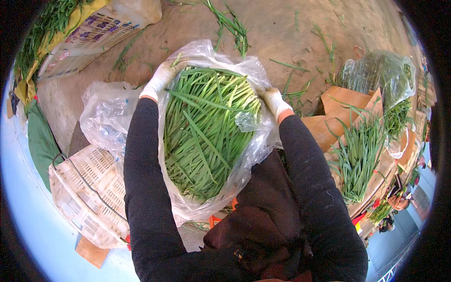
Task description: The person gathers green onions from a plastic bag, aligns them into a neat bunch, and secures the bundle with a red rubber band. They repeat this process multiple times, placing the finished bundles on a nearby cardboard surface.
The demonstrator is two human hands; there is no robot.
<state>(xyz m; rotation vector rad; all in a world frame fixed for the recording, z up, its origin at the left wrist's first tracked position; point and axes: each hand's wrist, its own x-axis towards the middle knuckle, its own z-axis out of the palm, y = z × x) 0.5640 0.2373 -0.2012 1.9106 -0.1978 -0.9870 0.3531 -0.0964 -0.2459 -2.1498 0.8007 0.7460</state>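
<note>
A clear plastic bag lies wide open in front of me, packed with green garlic chives. Their pale stem ends point to the upper right, and a few loose leaves lie across the top. My left hand, in a white glove, is closed on the bag's far left rim. On the right rim, my right hand, gloved too, grips the plastic. Folds of the bag partly hide the fingers of both hands. A small crumpled piece of clear plastic rests on the chives near my right hand.
Empty-looking clear bags bunch up left of my left forearm, above a white slatted crate. Another crate with greens stands far left. At right are cardboard, loose chives and a filled bag. Stray chives litter the floor.
</note>
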